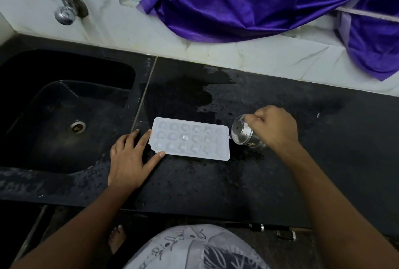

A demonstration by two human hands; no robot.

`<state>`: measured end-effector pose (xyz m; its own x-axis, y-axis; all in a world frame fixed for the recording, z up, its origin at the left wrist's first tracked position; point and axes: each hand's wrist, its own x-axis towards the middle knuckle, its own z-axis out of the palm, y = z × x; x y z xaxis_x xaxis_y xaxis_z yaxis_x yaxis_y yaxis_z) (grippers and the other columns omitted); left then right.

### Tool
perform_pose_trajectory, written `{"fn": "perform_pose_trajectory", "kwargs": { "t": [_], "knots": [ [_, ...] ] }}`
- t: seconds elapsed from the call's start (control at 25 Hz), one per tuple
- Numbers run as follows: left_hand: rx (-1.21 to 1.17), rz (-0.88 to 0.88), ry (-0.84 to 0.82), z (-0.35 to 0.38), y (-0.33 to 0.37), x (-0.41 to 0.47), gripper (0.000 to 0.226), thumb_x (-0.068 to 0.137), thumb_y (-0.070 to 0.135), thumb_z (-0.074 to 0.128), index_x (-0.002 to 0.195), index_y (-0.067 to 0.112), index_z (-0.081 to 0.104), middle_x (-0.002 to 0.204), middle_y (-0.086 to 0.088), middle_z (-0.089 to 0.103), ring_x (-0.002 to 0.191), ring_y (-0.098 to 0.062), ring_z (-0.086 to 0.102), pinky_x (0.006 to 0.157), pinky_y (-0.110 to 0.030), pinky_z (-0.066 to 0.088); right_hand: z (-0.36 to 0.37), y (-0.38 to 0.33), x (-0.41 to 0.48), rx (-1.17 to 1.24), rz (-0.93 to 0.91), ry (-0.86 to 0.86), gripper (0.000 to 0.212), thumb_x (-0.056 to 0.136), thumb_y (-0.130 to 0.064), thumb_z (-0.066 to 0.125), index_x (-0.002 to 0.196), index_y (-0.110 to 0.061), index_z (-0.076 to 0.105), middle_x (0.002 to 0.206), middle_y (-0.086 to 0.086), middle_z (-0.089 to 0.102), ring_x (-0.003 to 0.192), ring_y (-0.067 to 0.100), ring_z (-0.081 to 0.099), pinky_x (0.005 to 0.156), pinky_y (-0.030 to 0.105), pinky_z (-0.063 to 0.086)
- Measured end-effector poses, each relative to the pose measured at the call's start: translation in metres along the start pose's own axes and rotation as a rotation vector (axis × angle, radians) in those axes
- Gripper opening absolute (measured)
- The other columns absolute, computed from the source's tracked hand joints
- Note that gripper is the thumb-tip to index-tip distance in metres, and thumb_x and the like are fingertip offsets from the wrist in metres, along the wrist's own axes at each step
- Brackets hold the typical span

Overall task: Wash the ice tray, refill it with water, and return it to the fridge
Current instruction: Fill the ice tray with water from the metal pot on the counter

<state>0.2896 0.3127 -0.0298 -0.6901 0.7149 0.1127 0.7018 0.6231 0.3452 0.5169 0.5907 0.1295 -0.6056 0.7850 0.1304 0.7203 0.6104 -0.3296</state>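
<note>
the ice tray lies flat on the wet counter, right of the sink. the left hand braces its left end with straight fingers. the right hand grips a tipped steel cup at the tray's right edge, likely to fill the cells.

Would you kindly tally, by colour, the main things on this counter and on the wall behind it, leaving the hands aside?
White: 1, the ice tray
Silver metal: 2, the tumbler and the tap
Purple: 1, the cloth
Black: 1, the sink
Total: 5
</note>
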Motion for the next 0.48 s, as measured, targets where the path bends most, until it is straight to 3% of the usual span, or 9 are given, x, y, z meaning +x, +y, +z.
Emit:
{"fn": "perform_pose_trajectory", "kwargs": {
  "t": [0.12, 0.28, 0.48],
  "knots": [
    [-0.005, -0.001, 0.003, 0.0, 0.0, -0.001, 0.084, 0.092, 0.083, 0.035, 0.159, 0.034, 0.042, 0.159, -0.011, 0.046, 0.145, -0.036, 0.035, 0.117, -0.059, 0.032, 0.002, -0.004, 0.002, -0.054, -0.032, 0.023, 0.048, 0.091, -0.038, 0.063, 0.055, -0.007, 0.056, 0.05, 0.008, 0.054, 0.051, 0.026, 0.055, 0.051, 0.027, 0.028],
    [-0.019, -0.003, 0.008, -0.001, 0.001, -0.001, 0.084, 0.092, 0.083, 0.035, 0.159, 0.034, 0.042, 0.159, -0.01, 0.046, 0.145, -0.036, 0.035, 0.117, -0.058, 0.032, 0.001, 0.013, -0.001, 0.108, 0.05, 0.013, 0.05, 0.088, -0.04, 0.058, 0.054, -0.005, 0.051, 0.051, 0.011, 0.053, 0.047, 0.022, 0.046, 0.053, 0.031, 0.034],
    [-0.01, -0.005, -0.002, -0.001, 0.001, -0.001, 0.084, 0.092, 0.083, 0.034, 0.16, 0.034, 0.041, 0.16, -0.01, 0.045, 0.147, -0.035, 0.034, 0.118, -0.058, 0.031, -0.001, 0.044, -0.007, 0.895, 0.373, 0.044, 0.03, 0.083, -0.019, 0.064, 0.057, -0.008, 0.053, 0.052, 0.003, 0.042, 0.051, 0.015, 0.04, 0.054, 0.028, 0.03]
  ]
}}
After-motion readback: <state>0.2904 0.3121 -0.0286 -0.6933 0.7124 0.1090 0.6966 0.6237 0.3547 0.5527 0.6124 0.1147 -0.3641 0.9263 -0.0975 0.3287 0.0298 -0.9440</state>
